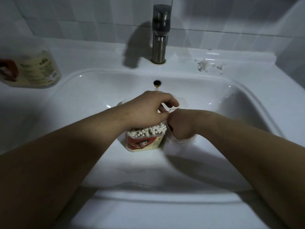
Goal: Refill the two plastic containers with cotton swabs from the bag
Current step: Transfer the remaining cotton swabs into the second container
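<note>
- Fingers of the left hand (148,109) are curled, and what appears to be a thin edge of the clear bag (172,138) is pinched between thumb and forefinger, directly above the open container.
- The right hand (181,125) is closed into a downward fist just beside that container. Crumpled clear film, taken to be the same bag, is gripped in it, though the film is blurred and little of it can be made out.
- The near container (145,143) is stood upright in the basin of the sink (231,104) with no lid on it. It is packed with cotton swabs (146,130), whose white tips reach the rim.
- The bag is probably held taut between both hands over the mouth so that any last swabs can be guided in. The basin was likely chosen so that strays are caught.
- This container is judged to be as good as full.
- The second container (33,68) is set on the counter at the left, well apart. Pale contents show through it, but its lid cannot be made out.
- White scraps (208,65) are scattered on the ledge right of the faucet (160,33).
</note>
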